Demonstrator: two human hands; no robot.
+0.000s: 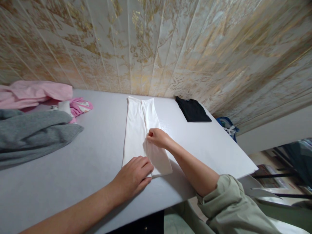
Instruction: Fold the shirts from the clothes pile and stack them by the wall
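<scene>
A white garment (pixel 138 126), folded into a long narrow strip, lies on the white table (pixel 97 156) and runs from the wall toward me. My left hand (pixel 134 175) lies flat on its near end with fingers stretched out, pressing it down. My right hand (pixel 157 136) rests on the middle of the strip, fingers curled in a pinch on a fold of the white cloth. A rolled-up green sleeve (pixel 224 201) covers my right upper arm.
A folded black garment (pixel 193 110) lies at the table's far right by the marbled wall. A grey garment (pixel 31 133) and pink clothes (pixel 36 92) are piled at the left. A blue bag (pixel 227 126) sits beyond the table's right edge.
</scene>
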